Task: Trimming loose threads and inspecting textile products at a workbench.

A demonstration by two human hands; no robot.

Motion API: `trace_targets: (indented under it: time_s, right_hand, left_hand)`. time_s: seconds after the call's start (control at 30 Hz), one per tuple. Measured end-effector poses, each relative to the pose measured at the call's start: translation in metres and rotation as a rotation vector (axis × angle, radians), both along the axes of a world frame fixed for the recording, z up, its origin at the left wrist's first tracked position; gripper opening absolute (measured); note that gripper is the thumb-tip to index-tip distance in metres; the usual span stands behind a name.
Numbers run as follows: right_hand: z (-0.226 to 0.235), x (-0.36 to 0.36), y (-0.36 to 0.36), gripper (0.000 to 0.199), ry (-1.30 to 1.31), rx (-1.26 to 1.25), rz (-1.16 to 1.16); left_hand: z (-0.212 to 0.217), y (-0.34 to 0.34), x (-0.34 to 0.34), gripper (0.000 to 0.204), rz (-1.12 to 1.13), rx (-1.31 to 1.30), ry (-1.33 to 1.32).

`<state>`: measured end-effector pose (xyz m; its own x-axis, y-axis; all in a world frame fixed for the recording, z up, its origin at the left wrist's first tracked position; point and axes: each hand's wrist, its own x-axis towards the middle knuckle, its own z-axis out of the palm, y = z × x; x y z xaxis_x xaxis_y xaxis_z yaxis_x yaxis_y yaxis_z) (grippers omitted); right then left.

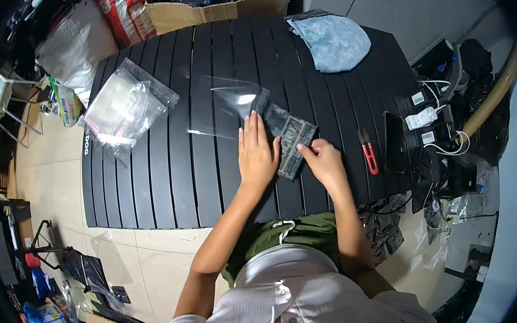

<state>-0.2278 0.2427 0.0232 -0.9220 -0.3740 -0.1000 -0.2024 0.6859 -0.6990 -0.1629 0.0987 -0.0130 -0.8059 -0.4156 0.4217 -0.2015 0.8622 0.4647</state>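
A dark, flat folded piece with a pale grey pattern (291, 138), perhaps cloth, lies on the black slatted table (164, 184) in front of me. My right hand (325, 162) pinches its right edge between thumb and fingers. Flat beside its left edge rests my left hand (257, 155), fingers stretched out and pointing away from me. Under those fingertips is the near right part of a clear plastic bag (223, 109), which spreads to the left. Whether the bag overlaps the dark piece is hard to make out.
Stacked clear bags (124, 110) lie at the table's left. Red-handled thread snips (368, 152) and a black phone (394, 142) are on the right, near white chargers (421, 117). A light blue cloth cap (333, 42) sits at the far edge, beside a cardboard box (216, 13).
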Motion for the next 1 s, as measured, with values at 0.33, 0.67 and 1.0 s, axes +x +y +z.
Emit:
trace_targets:
  time_s: [0.33, 0.67, 1.0]
  right_hand:
    - [-0.051, -0.026, -0.043, 0.04, 0.029, -0.159, -0.173]
    - [-0.006, -0.038, -0.041, 0.022, -0.588, -0.241, 0.025]
    - [-0.022, -0.024, -0.035, 0.029, -0.93, -1.033, -0.181]
  left_hand:
    - [0.003, 0.004, 0.0, 0.068, 0.07, 0.069, 0.053]
    - [0.003, 0.002, 0.0, 0.07, 0.045, 0.082, 0.075]
    - [0.032, -0.021, 0.019, 0.029, 0.066, 0.414, 0.33]
